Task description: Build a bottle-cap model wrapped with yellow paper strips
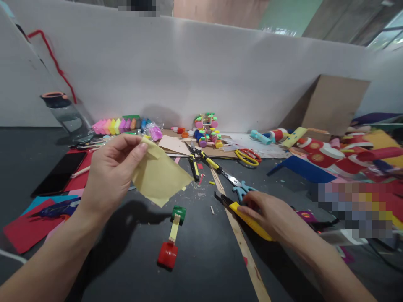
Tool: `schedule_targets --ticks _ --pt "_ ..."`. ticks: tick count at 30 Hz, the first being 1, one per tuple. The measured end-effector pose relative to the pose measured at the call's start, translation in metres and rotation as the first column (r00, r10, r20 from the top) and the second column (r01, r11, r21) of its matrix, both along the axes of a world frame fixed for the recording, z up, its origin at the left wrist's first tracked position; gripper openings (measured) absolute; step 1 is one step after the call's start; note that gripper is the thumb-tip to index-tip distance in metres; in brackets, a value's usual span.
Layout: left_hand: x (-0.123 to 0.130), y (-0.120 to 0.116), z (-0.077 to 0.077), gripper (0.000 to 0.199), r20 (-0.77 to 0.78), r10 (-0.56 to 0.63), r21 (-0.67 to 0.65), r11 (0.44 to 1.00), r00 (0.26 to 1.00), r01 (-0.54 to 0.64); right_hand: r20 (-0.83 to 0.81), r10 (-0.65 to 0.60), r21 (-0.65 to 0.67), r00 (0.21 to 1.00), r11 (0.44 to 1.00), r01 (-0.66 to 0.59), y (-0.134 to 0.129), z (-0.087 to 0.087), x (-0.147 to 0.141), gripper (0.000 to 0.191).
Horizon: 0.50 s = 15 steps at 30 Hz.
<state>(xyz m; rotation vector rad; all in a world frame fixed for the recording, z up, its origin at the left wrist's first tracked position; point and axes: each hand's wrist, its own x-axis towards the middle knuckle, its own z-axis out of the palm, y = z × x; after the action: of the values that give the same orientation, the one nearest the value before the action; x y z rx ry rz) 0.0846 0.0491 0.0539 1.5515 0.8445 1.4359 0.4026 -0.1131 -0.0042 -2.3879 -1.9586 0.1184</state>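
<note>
A pale yellow paper sheet hangs over the dark table, pinched at its upper corner between the thumb and fingers of my left hand. My right hand is over the handles of the light-blue scissors, beside a yellow utility knife. Its fingers are bent; whether they grip the scissors is unclear. Below the paper lies a small piece with a green roll and a red roll, joined by a short pale strip.
Yellow-black pliers and red and yellow scissors lie further back. A wooden strip runs toward the front edge. A phone and glue gun lie left; a bottle stands behind. Paper crafts crowd the right.
</note>
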Motion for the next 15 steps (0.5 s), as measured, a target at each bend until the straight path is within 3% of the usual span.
schedule_targets --ticks 3,9,12,15 --pt "0.0 -0.003 0.005 0.007 -0.047 0.035 0.056 0.998 0.998 -0.032 -0.009 0.048 0.046 0.999 0.998 -0.047 -0.013 -0.008 -0.007 0.025" --pt "-0.002 -0.011 0.016 0.013 -0.045 -0.085 -0.047 0.995 0.995 0.083 0.002 0.139 0.247 0.99 0.96 -0.135 -0.016 -0.034 -0.004 0.028" --pt "-0.005 -0.012 0.019 0.014 -0.037 -0.113 -0.074 0.991 0.993 0.111 -0.027 0.109 0.234 0.994 0.967 -0.1 -0.016 -0.029 -0.01 0.028" --pt "-0.009 -0.01 0.021 0.012 -0.002 -0.09 0.002 0.996 0.996 0.09 -0.113 -0.012 0.226 0.994 0.973 0.037 -0.02 -0.016 -0.021 0.026"
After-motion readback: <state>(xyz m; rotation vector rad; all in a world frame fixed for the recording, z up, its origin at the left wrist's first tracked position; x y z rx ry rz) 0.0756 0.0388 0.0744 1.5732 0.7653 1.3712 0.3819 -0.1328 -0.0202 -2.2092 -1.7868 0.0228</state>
